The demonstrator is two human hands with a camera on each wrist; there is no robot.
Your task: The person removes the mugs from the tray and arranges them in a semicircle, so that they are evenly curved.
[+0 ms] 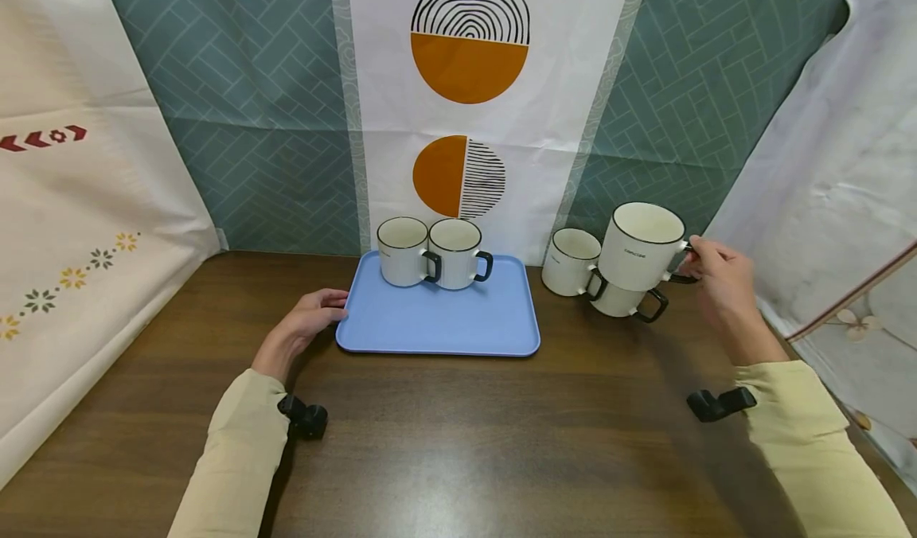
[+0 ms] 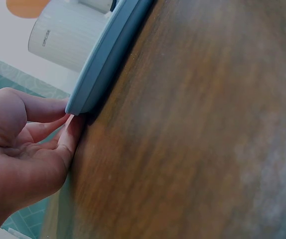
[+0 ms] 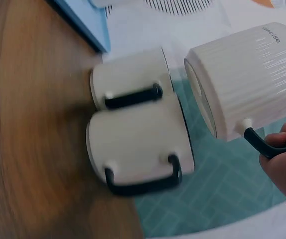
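Step in hand looks like the lift of 1 mug (image 1: pixel 637 258): right hand (image 1: pixel 723 283) grips its handle, higher than 2 standing mugs (image 1: pixel 570 264) by the desk's (image 1: pixel 430 442) back edge; left hand (image 1: pixel 310 321) pinches the left edge of the tray (image 1: pixel 437 323). Next move calls for clearing the lower 2.

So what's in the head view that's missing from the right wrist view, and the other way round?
Only the head view shows the left hand at the edge of the blue tray, both sleeves, and the inside of the raised mug.

Only the right wrist view shows that mug's underside and the gap between it and the two mugs on the table.

Both show the right hand holding the raised mug by its black handle, those two mugs side by side, the wall cloth, and at least part of the tray.
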